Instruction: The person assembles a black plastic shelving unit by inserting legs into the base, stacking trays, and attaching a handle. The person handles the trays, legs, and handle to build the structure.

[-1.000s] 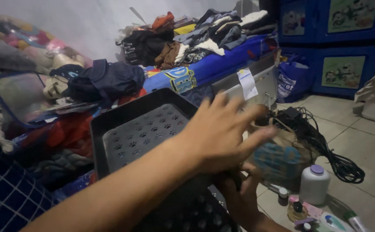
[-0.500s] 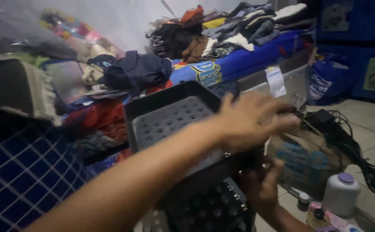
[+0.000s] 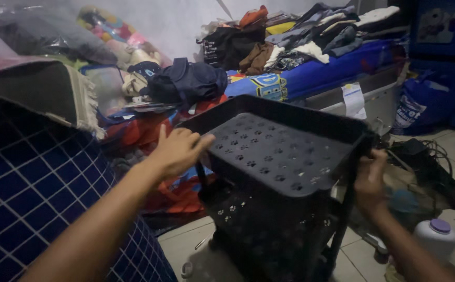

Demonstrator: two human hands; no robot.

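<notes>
A black plastic rack (image 3: 274,156) with perforated shelves stands in front of me on the tiled floor. Its top tray is shallow, with paw-shaped holes. My left hand (image 3: 178,149) rests on the tray's left rim, fingers curled over the edge. My right hand (image 3: 371,177) grips the rack's right side at the upright post below the tray corner. A lower perforated shelf (image 3: 253,224) shows beneath the tray.
A blue checked cloth (image 3: 34,193) hangs at the left. Piles of clothes (image 3: 300,36) lie on a blue mattress (image 3: 321,73) behind. A tangle of black cables (image 3: 436,167) and a white bottle with a purple cap (image 3: 436,237) sit at the right.
My left hand has moved from the tray's right side across to its left rim. My right hand now grips the right side. The view has swung left.
</notes>
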